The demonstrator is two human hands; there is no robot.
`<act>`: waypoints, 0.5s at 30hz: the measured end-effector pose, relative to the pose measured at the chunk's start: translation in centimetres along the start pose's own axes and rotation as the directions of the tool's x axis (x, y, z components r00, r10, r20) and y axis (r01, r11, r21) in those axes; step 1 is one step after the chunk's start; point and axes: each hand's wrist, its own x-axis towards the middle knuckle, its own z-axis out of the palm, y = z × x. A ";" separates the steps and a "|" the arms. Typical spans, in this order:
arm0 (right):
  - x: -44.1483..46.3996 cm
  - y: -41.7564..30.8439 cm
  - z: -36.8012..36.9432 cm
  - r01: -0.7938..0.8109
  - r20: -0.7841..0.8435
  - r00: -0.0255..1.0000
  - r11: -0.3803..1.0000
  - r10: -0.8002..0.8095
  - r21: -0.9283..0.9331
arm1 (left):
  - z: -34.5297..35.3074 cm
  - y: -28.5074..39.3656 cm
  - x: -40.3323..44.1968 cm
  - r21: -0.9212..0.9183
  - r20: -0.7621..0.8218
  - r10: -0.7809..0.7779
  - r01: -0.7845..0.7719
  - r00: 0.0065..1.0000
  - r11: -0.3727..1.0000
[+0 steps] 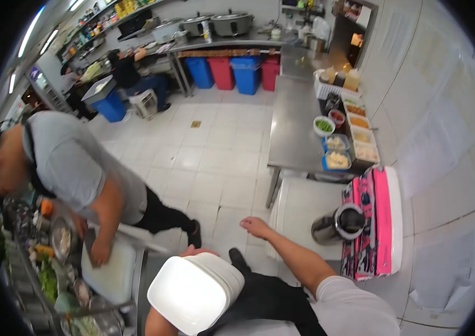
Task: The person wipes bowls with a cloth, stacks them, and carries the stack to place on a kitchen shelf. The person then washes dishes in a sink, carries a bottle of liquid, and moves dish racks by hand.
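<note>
A stack of white square dishes with rounded corners (184,294) is tipped on its side against my body, its top dish facing up and left. My left hand (202,251) grips the stack at its far edge; most of the fingers are hidden behind the dishes. Reaching forward over the floor, my right hand (255,227) is loosely closed with nothing visible in it. Nearest to that hand is a low white surface (293,218), where a metal jug with a dark lid (327,229) stands.
A co-worker in grey (75,151) cuts on a white board (117,274) at the left counter. A steel table (293,123) with food tubs runs along the right. A pink insulated bag (380,224) stands by the wall. Blue and red bins (247,75) line the back; another person (131,73) sits there.
</note>
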 end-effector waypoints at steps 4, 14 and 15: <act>1.2 -2.5 -2.3 -0.216 0.065 0.974 0.976 0.215 0.016 | -0.2 7.3 4.8 0.023 0.084 -0.062 0.060 0.995 0.998; 4.0 -0.6 -6.2 -0.285 0.175 0.946 0.957 0.272 0.053 | 0.3 21.6 14.7 0.077 0.094 -0.177 0.171 0.980 0.982; 6.2 -1.8 -7.3 -0.265 0.206 0.945 0.964 0.253 0.034 | 0.4 23.0 15.7 0.073 0.083 -0.178 0.172 0.981 0.982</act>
